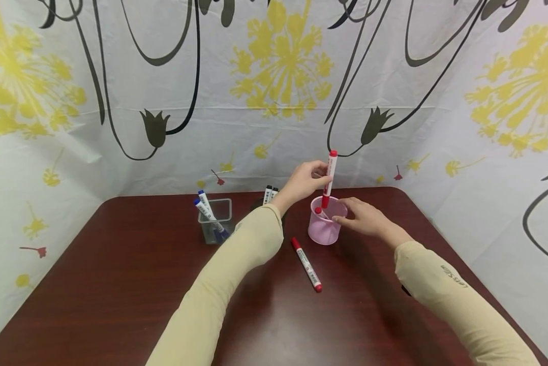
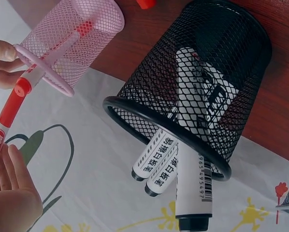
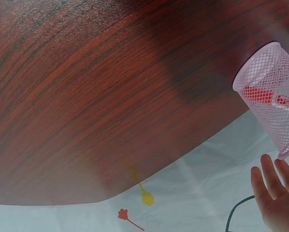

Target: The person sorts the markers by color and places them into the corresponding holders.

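My left hand holds a red-capped whiteboard marker upright, its lower end just inside the mouth of a pink mesh pen cup. At the cup's right side, my right hand holds the rim between thumb and fingers. Another red marker leans inside the cup, its end sticking out at the rim in the left wrist view. In the right wrist view, the fingers reach the cup's rim. A third red marker lies on the table in front of the cup.
Left of the pink cup, partly behind my left arm, stands a black mesh cup with several black-capped markers. Farther left is a grey see-through container with blue-capped markers. A patterned curtain hangs behind the dark wooden table.
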Tool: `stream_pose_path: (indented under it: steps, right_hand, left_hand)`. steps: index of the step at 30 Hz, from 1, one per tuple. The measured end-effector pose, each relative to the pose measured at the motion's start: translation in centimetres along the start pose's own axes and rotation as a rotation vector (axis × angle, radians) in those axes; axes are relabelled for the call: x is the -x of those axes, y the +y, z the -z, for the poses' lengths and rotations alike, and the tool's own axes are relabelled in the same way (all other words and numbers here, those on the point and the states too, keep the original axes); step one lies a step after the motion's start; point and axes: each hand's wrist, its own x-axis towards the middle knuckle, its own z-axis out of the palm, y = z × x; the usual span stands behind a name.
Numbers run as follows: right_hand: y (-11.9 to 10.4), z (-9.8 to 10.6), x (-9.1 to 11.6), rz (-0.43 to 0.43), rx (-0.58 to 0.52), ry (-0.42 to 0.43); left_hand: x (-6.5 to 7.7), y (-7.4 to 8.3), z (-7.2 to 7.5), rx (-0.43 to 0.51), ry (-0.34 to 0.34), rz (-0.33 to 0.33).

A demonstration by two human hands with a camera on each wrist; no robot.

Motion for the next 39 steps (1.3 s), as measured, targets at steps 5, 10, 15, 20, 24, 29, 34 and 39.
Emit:
stream_pose_path:
  steps: [5, 10, 15, 20, 24, 29, 34, 39]
  right_hand:
    - [-0.1, 0.1, 0.0, 0.014, 0.002, 0.01]
    - [-0.1, 0.0, 0.1, 0.013, 0.01, 0.01]
    - [-0.2, 0.0, 0.1, 0.006, 0.018, 0.007]
    - [-0.2, 0.0, 0.1, 0.018, 0.022, -0.002]
    - [-0.1, 0.0, 0.1, 0.026, 0.032, 0.004]
    - [-0.1, 0.0, 0.1, 0.036, 0.039, 0.017]
    - [-0.1, 0.0, 0.1, 0.04, 0.04, 0.026]
    - [-0.1, -0.1, 0.1, 0.015, 0.039, 0.015]
  left_hand:
    - [-0.1, -0.3, -0.3, -0.016, -0.024, 0.008]
    - [0.5, -0.4, -0.5, -0.108, -0.056, 0.035]
    - [1.5, 0.0, 0.0, -0.154, -0.006, -0.015]
    - [3.4, 0.3, 0.5, -0.147, -0.047, -0.09]
    - [5.3, 0.3, 0.3, -0.157, -0.103, -0.195]
    - [8.1, -0.1, -0.3, -0.259, -0.201, -0.354]
    - [10.9, -0.9, -1.1, -0.511, -0.354, -0.451]
    - [13.4, -2.1, -2.0, -0.772, -0.47, -0.573]
